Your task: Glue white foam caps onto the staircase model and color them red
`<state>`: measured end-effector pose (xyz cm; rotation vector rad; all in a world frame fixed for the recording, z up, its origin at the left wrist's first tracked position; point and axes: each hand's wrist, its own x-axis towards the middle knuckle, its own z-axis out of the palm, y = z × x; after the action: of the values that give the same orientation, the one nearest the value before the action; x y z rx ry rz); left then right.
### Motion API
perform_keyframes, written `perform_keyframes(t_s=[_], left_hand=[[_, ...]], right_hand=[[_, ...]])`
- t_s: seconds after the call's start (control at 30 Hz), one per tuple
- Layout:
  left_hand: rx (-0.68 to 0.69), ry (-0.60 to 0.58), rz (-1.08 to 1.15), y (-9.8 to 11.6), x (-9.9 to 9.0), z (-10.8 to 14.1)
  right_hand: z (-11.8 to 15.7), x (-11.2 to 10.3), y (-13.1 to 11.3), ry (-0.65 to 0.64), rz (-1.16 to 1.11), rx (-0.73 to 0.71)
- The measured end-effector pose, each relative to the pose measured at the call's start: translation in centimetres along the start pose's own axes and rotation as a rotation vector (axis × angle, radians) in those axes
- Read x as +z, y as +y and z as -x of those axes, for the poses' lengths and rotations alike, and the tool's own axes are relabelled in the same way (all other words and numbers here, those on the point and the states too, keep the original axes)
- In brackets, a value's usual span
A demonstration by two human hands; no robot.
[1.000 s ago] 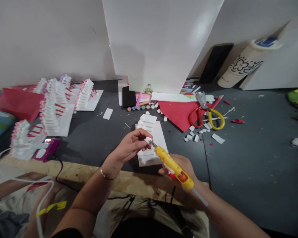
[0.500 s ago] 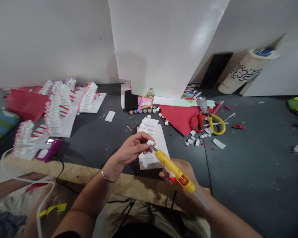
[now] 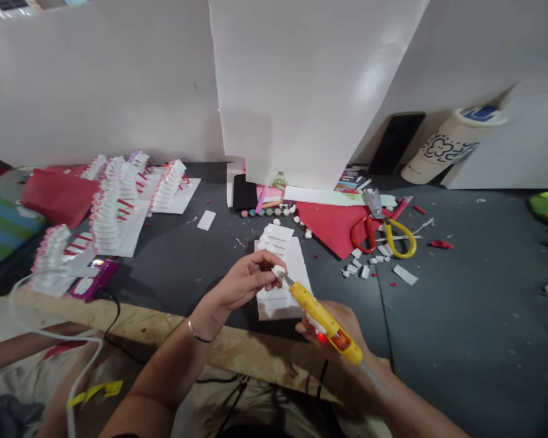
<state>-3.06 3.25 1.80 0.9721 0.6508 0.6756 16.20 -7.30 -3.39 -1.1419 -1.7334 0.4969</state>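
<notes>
My left hand (image 3: 251, 281) pinches a small white piece (image 3: 279, 269) between thumb and fingertips. Wrapped round a yellow glue gun (image 3: 324, 317) is my right hand (image 3: 342, 322); a red light glows on the gun. The gun's metal nozzle meets the white piece, and whether glue is coming out is too small to tell. Just behind and under my fingers a white board (image 3: 301, 267) lies on the dark table, carrying a row of stepped white strips (image 3: 278, 234). My left hand partly covers those strips.
Scissors (image 3: 399, 238) lie on red paper (image 3: 324, 222) among white scraps. Several stepped white models (image 3: 105, 222) and a purple device (image 3: 94, 281) with a cable are at left. A phone (image 3: 397, 143) and a cup (image 3: 452, 146) lean at back right. Another person's arm (image 3: 31, 344) shows lower left.
The view has shifted slightly, so everything appears a little lower. Both hands keep the same hold, with the nozzle still at the white piece.
</notes>
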Motion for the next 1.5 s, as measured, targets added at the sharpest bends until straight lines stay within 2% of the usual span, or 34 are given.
perform_keyframes(t_s=[0.47,1.0,1.5], left_hand=[[-0.012,0.032,0.000,-0.09,0.05,0.06],[-0.002,0.044,-0.004,-0.07,0.33,-0.06],[0.000,0.046,-0.021,-0.01,0.04,0.00]], right_hand=[[-0.09,0.13,0.03,0.029,0.044,-0.019],[-0.43,-0.38,-0.36,-0.033,-0.022,-0.033],[-0.08,-0.35,0.08,-0.059,-0.005,0.030]])
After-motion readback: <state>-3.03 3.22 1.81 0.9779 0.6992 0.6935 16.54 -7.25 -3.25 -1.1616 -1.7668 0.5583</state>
